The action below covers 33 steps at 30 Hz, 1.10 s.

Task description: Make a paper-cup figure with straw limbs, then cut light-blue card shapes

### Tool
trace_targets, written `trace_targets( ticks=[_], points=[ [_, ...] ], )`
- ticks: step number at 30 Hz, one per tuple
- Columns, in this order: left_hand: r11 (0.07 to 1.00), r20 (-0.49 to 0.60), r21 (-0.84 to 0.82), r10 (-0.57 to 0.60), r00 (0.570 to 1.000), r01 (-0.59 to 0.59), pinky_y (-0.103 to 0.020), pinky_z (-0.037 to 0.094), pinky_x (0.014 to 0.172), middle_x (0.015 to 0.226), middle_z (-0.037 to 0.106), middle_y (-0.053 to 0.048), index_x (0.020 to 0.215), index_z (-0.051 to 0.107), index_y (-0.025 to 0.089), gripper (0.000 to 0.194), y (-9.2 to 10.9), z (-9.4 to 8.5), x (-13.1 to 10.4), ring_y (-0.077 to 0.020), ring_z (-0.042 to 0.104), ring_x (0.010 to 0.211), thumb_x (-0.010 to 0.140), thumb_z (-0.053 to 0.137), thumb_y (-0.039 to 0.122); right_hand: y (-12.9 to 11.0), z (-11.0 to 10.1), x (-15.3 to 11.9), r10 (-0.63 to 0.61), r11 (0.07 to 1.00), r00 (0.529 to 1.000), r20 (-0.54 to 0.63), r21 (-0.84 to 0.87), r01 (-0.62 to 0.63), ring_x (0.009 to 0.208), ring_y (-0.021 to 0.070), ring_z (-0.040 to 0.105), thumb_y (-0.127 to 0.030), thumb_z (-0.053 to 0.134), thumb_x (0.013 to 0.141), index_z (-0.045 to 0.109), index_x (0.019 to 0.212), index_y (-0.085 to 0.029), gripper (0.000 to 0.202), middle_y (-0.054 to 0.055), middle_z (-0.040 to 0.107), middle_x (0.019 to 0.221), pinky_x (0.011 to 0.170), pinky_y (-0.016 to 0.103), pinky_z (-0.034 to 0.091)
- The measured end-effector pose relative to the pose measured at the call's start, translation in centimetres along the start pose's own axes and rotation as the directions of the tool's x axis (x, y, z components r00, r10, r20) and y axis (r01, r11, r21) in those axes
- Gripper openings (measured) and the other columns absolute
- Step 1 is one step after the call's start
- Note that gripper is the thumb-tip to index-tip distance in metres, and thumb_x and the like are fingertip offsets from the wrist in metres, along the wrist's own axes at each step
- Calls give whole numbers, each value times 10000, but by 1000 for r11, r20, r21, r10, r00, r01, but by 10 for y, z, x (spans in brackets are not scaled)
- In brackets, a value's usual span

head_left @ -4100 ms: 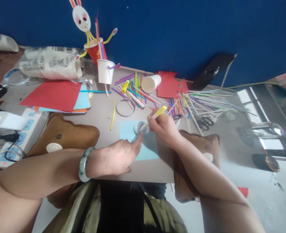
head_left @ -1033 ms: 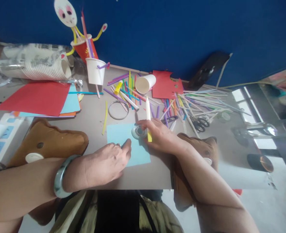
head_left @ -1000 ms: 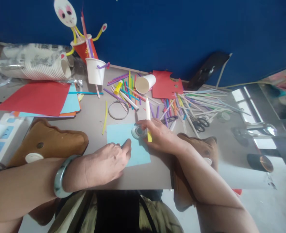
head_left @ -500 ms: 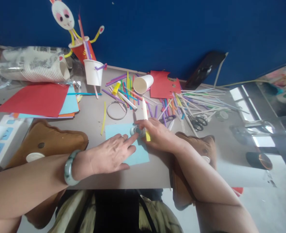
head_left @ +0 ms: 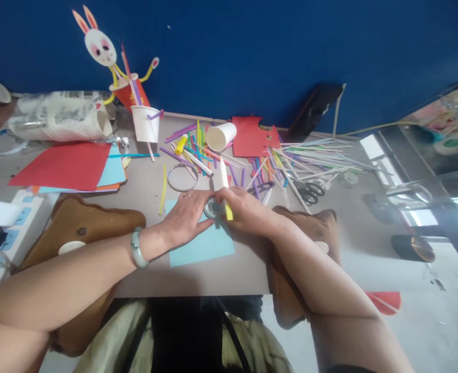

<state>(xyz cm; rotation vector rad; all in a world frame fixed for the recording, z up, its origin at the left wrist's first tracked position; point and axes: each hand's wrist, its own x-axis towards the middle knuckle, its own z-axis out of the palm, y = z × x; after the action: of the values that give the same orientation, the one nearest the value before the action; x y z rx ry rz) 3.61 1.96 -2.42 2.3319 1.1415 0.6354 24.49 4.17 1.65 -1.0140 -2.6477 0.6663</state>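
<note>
Over a light blue sheet of paper, both hands meet at a small round tape roll. My left hand grips the roll's left side between thumb and fingers. My right hand holds a white marker with a yellow end, tip pointing up and away, and its fingertips touch the roll's right side. The roll's lower face and some fingertips are hidden.
Colored sticks, a paper cup, red paper, a metal ring and scissors lie beyond the hands. Brown cushions flank them. A rabbit figure and bagged cups stand back left.
My left hand has drawn its spread fingers in and now closes round the left side of the roll. The right hand still holds the marker; the whole view has shifted slightly.
</note>
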Motion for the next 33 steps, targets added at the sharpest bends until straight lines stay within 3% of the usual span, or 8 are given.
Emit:
trace_targets(
  ticks=[8,12,20,24,26,29,33],
  points=[
    [999,-30,-49,-10,999,9,-433,418,934,1159,642,-73,1220,530,213,473,-7,6,4,-282,576,1101,835,683,441,-1,1,-1,62,998,998,5,4,-62,907,231,594,-96,631,749,447,1046,-210,368,81,636,1000,742,306,448],
    [999,-23,-43,-33,999,32,-438,419,923,1165,645,-78,1210,541,209,448,-7,6,5,-282,579,1088,841,676,425,-2,3,-2,75,997,997,4,30,-75,930,236,603,-105,639,756,442,1061,-210,378,87,644,1031,740,306,453],
    [999,-43,-24,-48,998,47,-444,425,951,1259,597,-105,1299,491,214,560,-5,5,4,-306,533,1174,812,707,388,2,-3,-5,-26,998,1000,-2,55,26,1058,271,589,-109,644,743,466,1068,-211,384,120,619,1130,888,404,486],
    [999,-35,-31,-38,999,37,-466,405,985,1256,597,-110,1368,428,215,650,-6,7,4,-313,522,1182,811,713,391,-3,-7,-5,-23,997,992,-121,77,32,1111,291,598,-131,584,810,499,1091,-199,302,141,641,1165,931,448,488],
    [999,-43,-32,-34,999,32,-468,400,992,1249,600,-113,1359,426,204,639,-8,9,3,-308,524,1177,813,715,369,-7,-8,-6,54,992,962,-268,124,-21,1074,276,633,-188,513,902,515,1126,-202,225,127,674,1125,908,438,505],
    [999,-55,-31,-28,998,26,-464,403,988,1243,604,-107,1320,439,207,582,-10,12,3,-295,528,1172,817,710,318,-13,-6,-7,218,958,859,-464,271,-97,861,215,695,-331,400,1005,493,1269,-246,293,74,715,1016,802,391,547],
    [999,-55,-41,-30,998,28,-459,421,964,1225,616,-95,1278,453,223,558,-11,14,3,-289,549,1145,796,724,298,-15,-6,-11,321,914,741,-589,399,-79,532,153,608,-468,371,1009,532,1278,-296,357,16,700,811,586,347,535]
  ],
)
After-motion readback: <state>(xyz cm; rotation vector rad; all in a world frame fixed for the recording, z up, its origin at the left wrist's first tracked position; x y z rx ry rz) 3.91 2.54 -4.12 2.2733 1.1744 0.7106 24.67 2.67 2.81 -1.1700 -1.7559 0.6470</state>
